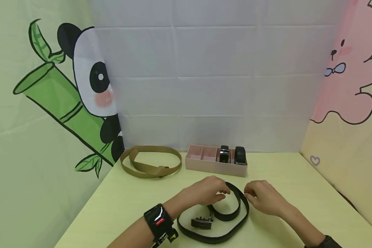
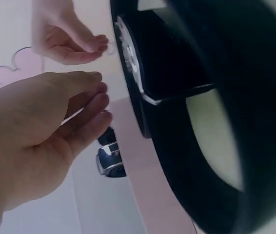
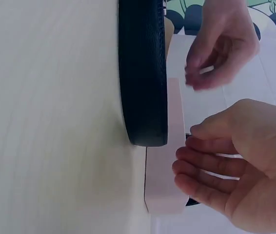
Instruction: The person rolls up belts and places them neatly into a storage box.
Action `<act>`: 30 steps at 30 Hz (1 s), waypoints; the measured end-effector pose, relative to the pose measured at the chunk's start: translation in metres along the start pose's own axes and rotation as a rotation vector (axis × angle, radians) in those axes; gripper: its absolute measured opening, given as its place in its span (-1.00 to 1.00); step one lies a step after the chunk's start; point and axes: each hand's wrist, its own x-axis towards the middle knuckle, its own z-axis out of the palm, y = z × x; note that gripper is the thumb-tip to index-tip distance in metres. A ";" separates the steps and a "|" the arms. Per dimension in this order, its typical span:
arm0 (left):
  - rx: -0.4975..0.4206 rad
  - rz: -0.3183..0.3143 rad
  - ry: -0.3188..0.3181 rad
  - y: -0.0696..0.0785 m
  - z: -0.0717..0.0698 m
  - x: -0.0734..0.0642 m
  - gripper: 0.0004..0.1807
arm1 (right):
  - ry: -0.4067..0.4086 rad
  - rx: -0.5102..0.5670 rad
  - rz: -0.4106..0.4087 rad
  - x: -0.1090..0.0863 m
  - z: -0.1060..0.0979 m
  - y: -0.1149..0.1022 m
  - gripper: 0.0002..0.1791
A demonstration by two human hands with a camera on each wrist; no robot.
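A black belt (image 1: 217, 239) lies on the table in loose loops, standing on its edge, with its metal-and-black buckle (image 1: 201, 223) inside the outer loop. My left hand (image 1: 206, 191) hovers above the loops' upper left part, fingers loosely bent and holding nothing. Just beyond the belt's right edge is my right hand (image 1: 263, 196), its fingers relaxed and slightly bent. In the left wrist view the belt (image 2: 169, 151) looms close beside the buckle's metal frame. A gap shows between the right hand (image 3: 260, 161) and the belt (image 3: 143, 73) in the right wrist view.
Behind the hands stands a pink divided box (image 1: 217, 167) with a rolled black belt (image 1: 224, 154) and another rolled belt (image 1: 240, 155) in its right compartments. A tan belt (image 1: 148, 168) lies looped at the back left. A white curtain (image 1: 210, 93) closes off the table's back.
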 end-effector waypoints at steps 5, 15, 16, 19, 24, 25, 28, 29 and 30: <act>0.104 0.064 -0.044 0.003 0.010 0.033 -0.61 | -0.040 0.088 0.191 -0.006 0.000 0.005 -0.84; 0.306 0.126 -0.106 0.005 0.024 0.060 -0.84 | -0.139 0.179 0.344 -0.010 0.013 -0.001 -0.67; 0.319 0.112 -0.104 0.003 0.024 0.059 -0.87 | -0.128 0.172 0.352 -0.010 0.015 -0.003 -0.67; 0.348 0.051 -0.086 -0.005 0.024 0.054 -0.91 | -0.093 0.140 0.376 -0.007 0.017 -0.006 -0.67; 0.364 -0.075 -0.098 -0.026 0.022 0.037 -0.91 | -0.053 0.090 0.376 -0.004 0.016 -0.006 -0.69; 0.359 -0.097 -0.103 -0.030 0.021 0.033 -0.91 | -0.051 0.090 0.368 -0.003 0.015 -0.006 -0.70; 0.325 -0.137 -0.097 -0.039 0.017 0.022 -0.91 | -0.049 0.095 0.325 -0.002 0.016 -0.003 -0.72; 0.307 -0.144 -0.091 -0.041 0.015 0.019 -0.91 | -0.048 0.089 0.304 -0.002 0.016 -0.003 -0.72; 0.293 -0.148 -0.085 -0.043 0.014 0.017 -0.90 | -0.045 0.085 0.288 -0.001 0.017 -0.002 -0.71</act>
